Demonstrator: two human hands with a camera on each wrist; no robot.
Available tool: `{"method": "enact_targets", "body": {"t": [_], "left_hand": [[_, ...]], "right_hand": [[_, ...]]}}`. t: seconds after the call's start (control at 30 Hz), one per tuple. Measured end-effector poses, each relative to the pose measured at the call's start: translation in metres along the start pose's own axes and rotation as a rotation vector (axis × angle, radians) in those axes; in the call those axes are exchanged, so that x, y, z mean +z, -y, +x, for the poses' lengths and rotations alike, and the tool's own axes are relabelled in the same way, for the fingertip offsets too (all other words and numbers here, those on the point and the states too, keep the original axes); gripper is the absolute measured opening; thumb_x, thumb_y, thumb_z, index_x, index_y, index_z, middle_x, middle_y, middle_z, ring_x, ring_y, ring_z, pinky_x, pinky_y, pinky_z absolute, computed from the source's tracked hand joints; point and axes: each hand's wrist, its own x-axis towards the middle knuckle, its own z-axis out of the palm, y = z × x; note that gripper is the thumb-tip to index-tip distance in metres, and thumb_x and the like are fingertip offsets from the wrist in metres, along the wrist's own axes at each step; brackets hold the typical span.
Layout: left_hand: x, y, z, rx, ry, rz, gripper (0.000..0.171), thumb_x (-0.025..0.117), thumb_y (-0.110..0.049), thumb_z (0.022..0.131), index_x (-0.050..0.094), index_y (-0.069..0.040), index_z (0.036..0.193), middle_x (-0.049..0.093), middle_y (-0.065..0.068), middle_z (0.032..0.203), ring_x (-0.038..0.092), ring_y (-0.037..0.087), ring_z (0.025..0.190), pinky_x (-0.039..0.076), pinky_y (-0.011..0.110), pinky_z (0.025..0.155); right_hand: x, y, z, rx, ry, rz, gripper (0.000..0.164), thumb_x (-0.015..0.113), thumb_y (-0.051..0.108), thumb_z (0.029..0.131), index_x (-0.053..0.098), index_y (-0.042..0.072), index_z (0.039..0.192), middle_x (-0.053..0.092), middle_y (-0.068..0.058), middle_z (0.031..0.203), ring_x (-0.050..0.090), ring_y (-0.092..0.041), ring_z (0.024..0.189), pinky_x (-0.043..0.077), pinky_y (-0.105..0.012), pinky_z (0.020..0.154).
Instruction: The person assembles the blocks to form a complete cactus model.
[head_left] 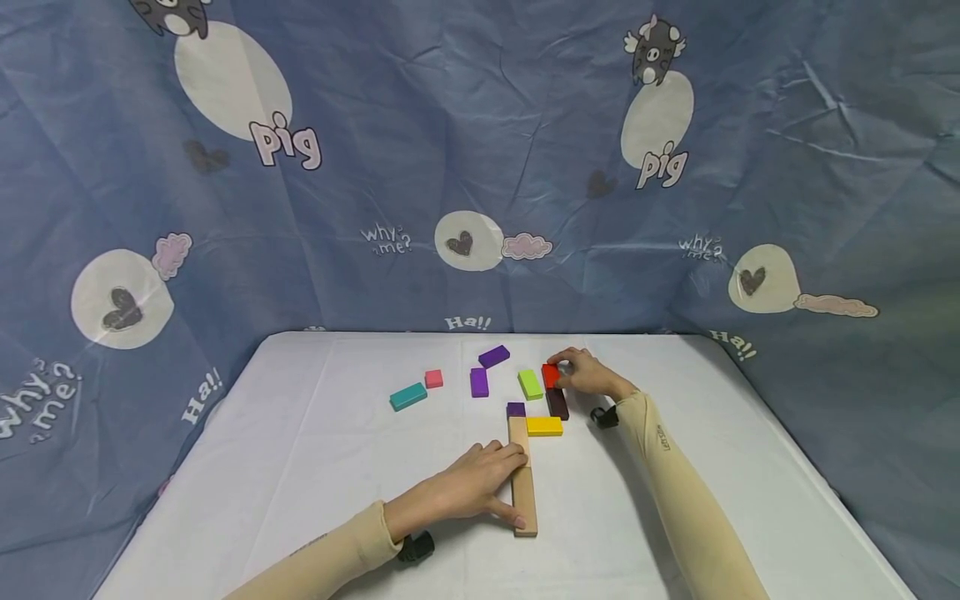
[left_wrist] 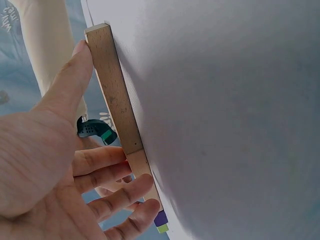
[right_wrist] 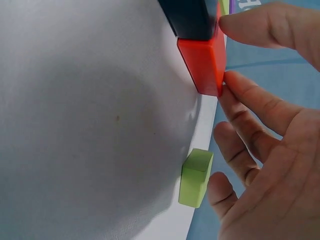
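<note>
My left hand (head_left: 480,481) lies along the left side of two plain wooden blocks (head_left: 523,498) set end to end. Its fingers are spread, touching around the joint, while the thumb (left_wrist: 75,75) meets the side near the closer end. A dark purple block (head_left: 516,409) continues the row at its far end, and a yellow block (head_left: 544,427) sticks out rightward there. Farther back, my right hand (head_left: 588,373) pinches a red block (right_wrist: 202,65) between thumb and fingertips. That red block sits end to end with a black block (head_left: 557,405), whose near end is by the yellow one.
Left of the red block lies a lime green block (head_left: 530,384). Two purple blocks (head_left: 479,382), a pink cube (head_left: 433,378) and a teal block (head_left: 408,397) are scattered farther left. Another green block (right_wrist: 196,177) shows near my fingers in the right wrist view. A patterned blue cloth (head_left: 480,167) hangs behind the table.
</note>
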Motion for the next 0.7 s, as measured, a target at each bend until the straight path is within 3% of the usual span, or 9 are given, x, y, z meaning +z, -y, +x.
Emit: {"method": "enact_targets", "body": {"t": [0.5,0.7], "left_hand": [[-0.0011,-0.0006,0.0000,-0.001,0.003,0.001,0.089,0.067,-0.068,0.070,0.048,-0.015,0.139,0.050,-0.006,0.137,0.049,0.013,0.117,0.045,0.045,0.097],[0.0004,-0.0002,-0.0006,0.007,0.000,0.007,0.089,0.067,-0.068,0.070,0.049,-0.015,0.138,0.050,-0.005,0.136,0.049,0.014,0.115,0.046,0.043,0.095]], "right_hand": [[0.0022,0.0007,-0.0036,-0.022,-0.038,0.051,0.047,0.072,0.018,0.081,0.062,0.008,0.126,0.054,-0.016,0.133,0.045,-0.033,0.116,0.037,-0.052,0.101],[0.0030,-0.0014,-0.0075,-0.042,-0.085,0.186,0.040,0.065,0.013,0.088,0.059,0.006,0.127,0.056,-0.013,0.129,0.048,-0.030,0.111,0.040,-0.047,0.094]]}}
